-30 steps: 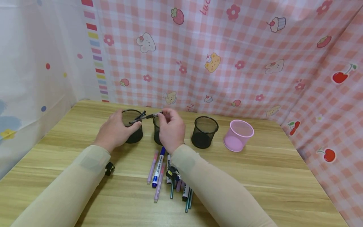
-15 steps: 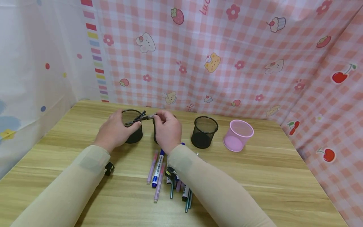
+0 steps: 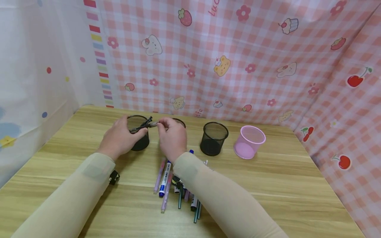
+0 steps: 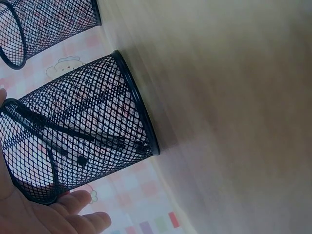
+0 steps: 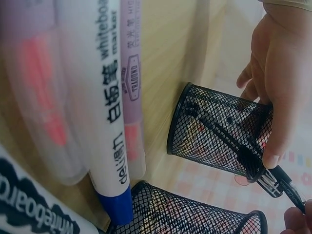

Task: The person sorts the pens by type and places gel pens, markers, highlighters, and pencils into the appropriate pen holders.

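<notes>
1. So the step in hand looks like right hand (image 3: 172, 137) plus dark pen (image 3: 152, 124) over the leftmost black mesh cup (image 3: 141, 142). It's slanting pretty flat across the mouth, so I'd tip the far end down and line it up with the cup's length before letting go.

2. Watch the pens inside (image 5: 222, 134), they lean and stick up past the rim, so the new one could easily snag on their clips. I'd aim for the bare side of the mouth.

3. Left hand (image 3: 119, 138) is wrapped around the cup near its rim, thumb on the near side, fingers round the back. Good steadying grip imo, just keep that thumb out of the pen's way.

4. Right hand has a narrow pinch, thumb and fingertips on the right end of the pen. Can't tell if the pen touches the rim or the left thumb.

5. Where it sits: left of centre in the head view, the pen bridges the gap between the hands, its left end over the cup mouth right by the left thumb.

6. Right below the right hand, middle of the frame, a blue-capped marker (image 3: 165, 180) and a highlighter (image 3: 158, 180) lie on the surface (image 3: 276, 191). I'd keep that wrist up so it doesn't roll them.
</notes>
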Motion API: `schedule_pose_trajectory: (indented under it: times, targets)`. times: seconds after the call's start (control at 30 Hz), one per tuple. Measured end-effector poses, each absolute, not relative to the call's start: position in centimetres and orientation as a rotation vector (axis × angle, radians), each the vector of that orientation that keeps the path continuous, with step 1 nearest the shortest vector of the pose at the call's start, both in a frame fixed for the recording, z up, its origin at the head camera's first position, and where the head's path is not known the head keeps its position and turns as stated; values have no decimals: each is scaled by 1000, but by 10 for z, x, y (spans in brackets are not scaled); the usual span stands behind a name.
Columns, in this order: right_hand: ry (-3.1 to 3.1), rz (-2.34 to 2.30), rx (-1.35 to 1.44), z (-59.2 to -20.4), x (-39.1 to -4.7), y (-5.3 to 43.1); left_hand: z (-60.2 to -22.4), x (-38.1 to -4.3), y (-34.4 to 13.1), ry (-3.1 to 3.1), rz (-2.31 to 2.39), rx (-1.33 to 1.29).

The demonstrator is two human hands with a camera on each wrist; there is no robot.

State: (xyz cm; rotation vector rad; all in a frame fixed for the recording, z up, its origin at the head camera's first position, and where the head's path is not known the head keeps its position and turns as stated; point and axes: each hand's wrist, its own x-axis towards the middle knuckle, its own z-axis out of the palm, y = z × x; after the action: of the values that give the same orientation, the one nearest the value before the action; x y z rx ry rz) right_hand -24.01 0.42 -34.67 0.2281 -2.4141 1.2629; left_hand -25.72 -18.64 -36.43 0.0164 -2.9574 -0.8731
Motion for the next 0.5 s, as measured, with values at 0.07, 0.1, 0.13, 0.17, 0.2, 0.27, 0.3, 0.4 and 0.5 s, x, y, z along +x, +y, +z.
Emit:
schedule_pose_trajectory:
  times: [0.07,0.1,0.13,0.17,0.2,0.27,0.3,0.4,0.5]
  targets:
    - [-2430,1243,227,-346,-239,4,-364,-257,-186,-2957,-869,17]
    - [-2439,1231,225,-345,-239,3,-364,-257,-186,-2958,-868,18]
    - [-2449,1222,223,-345,-239,3,-365,-257,-186,-2959,-868,19]
    - [-2458,1218,226,-345,-239,2,-365,-257,-186,-2961,-868,21]
    - [-2466,1208,229,-345,-239,2,-365,-257,-186,-2964,-869,23]
    - [-2480,1184,238,-345,-240,1,-365,-257,-186,-2972,-867,27]
    - [-2483,1177,244,-345,-240,1,-365,-257,-186,-2974,-868,28]
    - [-2501,1146,265,-344,-240,0,-365,-256,-186,-2979,-868,28]
    - [-2525,1106,292,-344,-240,-1,-364,-256,-186,-2984,-867,26]
